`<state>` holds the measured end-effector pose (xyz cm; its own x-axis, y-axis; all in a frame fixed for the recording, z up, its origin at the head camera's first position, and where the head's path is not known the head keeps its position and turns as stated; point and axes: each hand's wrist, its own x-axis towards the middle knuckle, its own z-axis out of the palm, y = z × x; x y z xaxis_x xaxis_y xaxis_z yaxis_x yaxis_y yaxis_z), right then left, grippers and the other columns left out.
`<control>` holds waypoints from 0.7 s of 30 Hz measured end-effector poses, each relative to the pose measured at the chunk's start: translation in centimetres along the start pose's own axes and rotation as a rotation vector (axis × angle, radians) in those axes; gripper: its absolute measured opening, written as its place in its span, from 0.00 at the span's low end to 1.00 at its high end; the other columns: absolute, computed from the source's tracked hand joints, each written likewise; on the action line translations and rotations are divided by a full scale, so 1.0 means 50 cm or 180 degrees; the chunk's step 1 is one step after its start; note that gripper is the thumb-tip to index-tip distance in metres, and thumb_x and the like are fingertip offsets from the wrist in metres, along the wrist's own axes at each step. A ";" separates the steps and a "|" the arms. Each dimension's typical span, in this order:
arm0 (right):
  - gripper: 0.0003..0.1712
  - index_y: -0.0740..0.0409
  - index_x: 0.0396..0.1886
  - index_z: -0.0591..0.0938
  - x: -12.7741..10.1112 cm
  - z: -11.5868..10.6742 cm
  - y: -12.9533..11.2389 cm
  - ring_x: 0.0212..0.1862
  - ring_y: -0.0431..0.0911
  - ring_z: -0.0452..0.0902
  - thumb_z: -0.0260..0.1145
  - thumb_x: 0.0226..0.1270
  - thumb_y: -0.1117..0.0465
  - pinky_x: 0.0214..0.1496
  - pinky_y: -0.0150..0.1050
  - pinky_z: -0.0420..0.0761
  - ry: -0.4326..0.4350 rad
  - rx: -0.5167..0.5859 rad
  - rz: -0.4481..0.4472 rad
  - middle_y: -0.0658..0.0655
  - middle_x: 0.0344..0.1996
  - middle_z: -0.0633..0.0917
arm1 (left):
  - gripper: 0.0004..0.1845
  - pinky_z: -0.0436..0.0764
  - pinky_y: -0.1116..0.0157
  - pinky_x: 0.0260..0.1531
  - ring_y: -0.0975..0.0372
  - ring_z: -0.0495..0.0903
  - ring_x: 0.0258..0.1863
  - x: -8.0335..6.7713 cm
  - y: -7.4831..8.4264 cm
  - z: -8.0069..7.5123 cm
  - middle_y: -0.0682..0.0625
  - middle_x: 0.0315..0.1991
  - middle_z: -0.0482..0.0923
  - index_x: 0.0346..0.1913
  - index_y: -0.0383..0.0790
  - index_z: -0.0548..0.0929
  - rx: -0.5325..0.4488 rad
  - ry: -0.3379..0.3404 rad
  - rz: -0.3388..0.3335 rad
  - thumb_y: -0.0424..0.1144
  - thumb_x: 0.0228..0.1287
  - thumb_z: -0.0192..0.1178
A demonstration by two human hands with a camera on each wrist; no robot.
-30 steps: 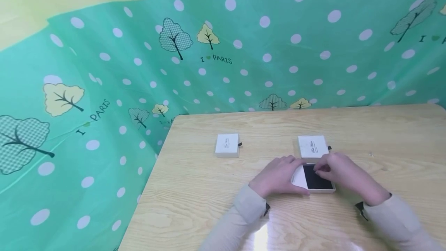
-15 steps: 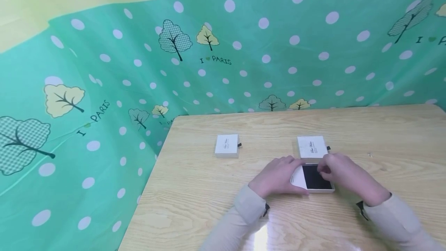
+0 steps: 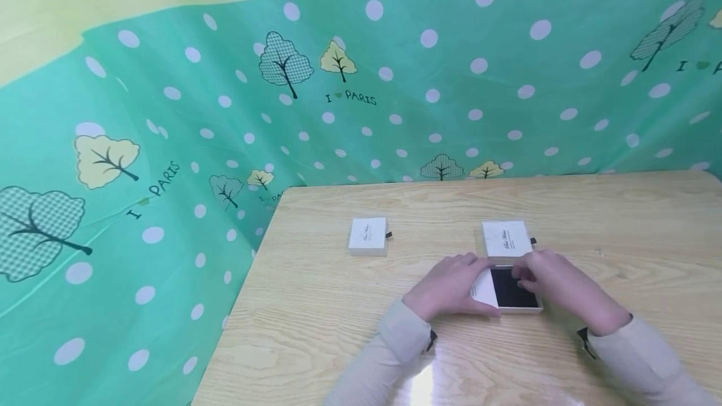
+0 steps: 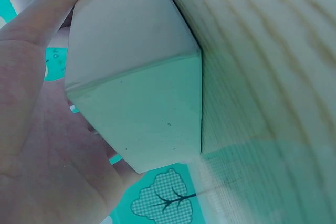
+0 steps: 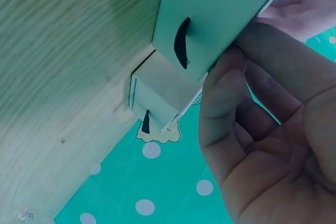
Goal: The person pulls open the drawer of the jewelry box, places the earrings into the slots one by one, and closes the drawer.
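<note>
**White box (image 3: 484, 288) lay open under my hands**

The box sat on the table right of centre in the lower half of the head view, its drawer (image 3: 521, 310) out toward the frame's right, a black lining (image 3: 515, 295) showing. My left hand (image 3: 451, 285) gripped the cover, thumb on the near edge, fingers on the far one. My right hand (image 3: 549, 277) bent over the drawer, thumb and forefinger drawn close together at the lining; I couldn't tell whether they pinched anything. In the right wrist view, a black tab (image 5: 181, 44) stuck out of the drawer's end.

Just behind sat a closed box (image 3: 506, 238); another box (image 3: 368, 235) lay further left, near mid-frame. Beyond the wooden table (image 3: 304, 306), dotted green cloth (image 3: 395, 99) filled the upper frame.
</note>
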<state>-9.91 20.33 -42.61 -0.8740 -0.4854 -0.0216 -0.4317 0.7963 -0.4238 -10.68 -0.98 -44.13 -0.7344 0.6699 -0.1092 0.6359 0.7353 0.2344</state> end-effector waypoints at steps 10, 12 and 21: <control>0.07 0.58 0.23 0.87 -0.005 0.003 0.000 0.28 0.41 0.81 0.75 0.51 0.73 0.30 0.39 0.83 -0.0028 0.0047 0.0083 0.50 0.23 0.86 | 0.49 0.67 0.77 0.38 0.72 0.70 0.40 0.000 0.004 0.001 0.60 0.55 0.75 0.72 0.57 0.67 -0.0017 -0.0013 0.0021 0.74 0.47 0.65; 0.07 0.58 0.23 0.87 -0.005 0.004 0.001 0.28 0.41 0.81 0.75 0.51 0.73 0.30 0.40 0.83 -0.0015 0.0042 0.0078 0.50 0.23 0.86 | 0.49 0.68 0.77 0.38 0.72 0.71 0.41 0.000 0.003 0.001 0.60 0.56 0.75 0.72 0.57 0.67 0.0000 -0.0005 0.0019 0.74 0.47 0.65; 0.05 0.57 0.25 0.88 -0.004 0.004 0.002 0.29 0.42 0.81 0.75 0.52 0.71 0.31 0.40 0.84 0.0032 0.0092 0.0083 0.52 0.25 0.86 | 0.49 0.67 0.77 0.38 0.72 0.70 0.41 -0.001 -0.003 0.001 0.60 0.55 0.75 0.72 0.57 0.67 0.0000 0.0034 0.0021 0.74 0.48 0.65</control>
<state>-9.75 20.43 -42.85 -0.8872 -0.4608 -0.0238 -0.4023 0.7977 -0.4491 -10.71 -1.11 -44.18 -0.7327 0.6735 -0.0974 0.6406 0.7309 0.2352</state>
